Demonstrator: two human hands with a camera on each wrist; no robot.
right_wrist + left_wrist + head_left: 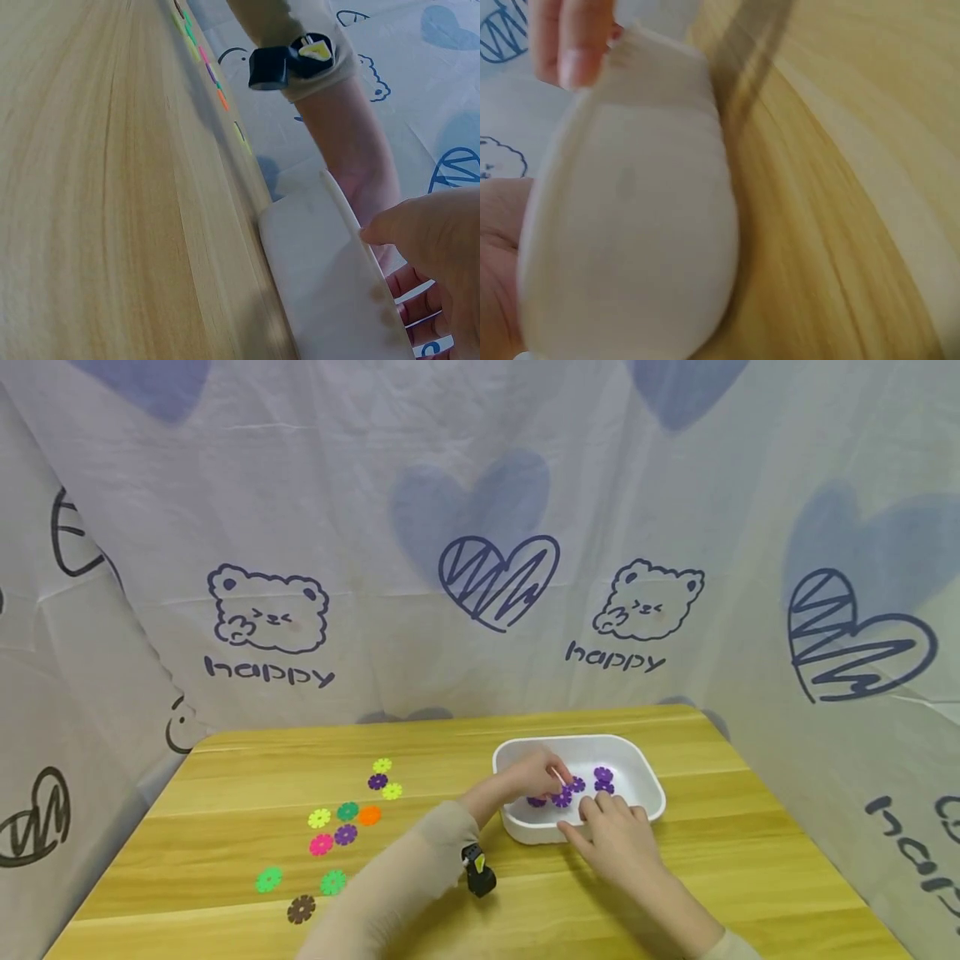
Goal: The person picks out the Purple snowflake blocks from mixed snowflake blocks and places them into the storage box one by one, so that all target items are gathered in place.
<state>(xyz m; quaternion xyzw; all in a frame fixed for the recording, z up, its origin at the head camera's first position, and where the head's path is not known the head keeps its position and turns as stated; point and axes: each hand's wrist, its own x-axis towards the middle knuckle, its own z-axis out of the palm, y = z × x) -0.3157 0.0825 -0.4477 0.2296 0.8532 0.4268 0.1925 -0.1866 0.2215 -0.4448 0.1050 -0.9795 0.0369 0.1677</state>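
Observation:
A white plastic box (pixel 528 835) stands toward the right of the table and holds several purple notched discs (pixel 603 773). My left hand (pixel 531 775) reaches over its left end, fingers bent down among the discs; I cannot tell whether they pinch one. The left palm (pixel 496 262) shows beside the box's wall in the left wrist view. At the near side, my right hand (pixel 621 839) lies over the rim with its thumb at the edge and its loosely spread fingers inside. The right thumb (pixel 382 226) touches the rim in the right wrist view.
Loose notched discs lie on the left of the wooden table (pixel 225 793), among them an orange disc (pixel 369 815), a pink disc (pixel 321 844) and a brown disc (pixel 302 909). A black device (pixel 480 878) sits at the left wrist. A printed cloth (pixel 360 527) hangs behind.

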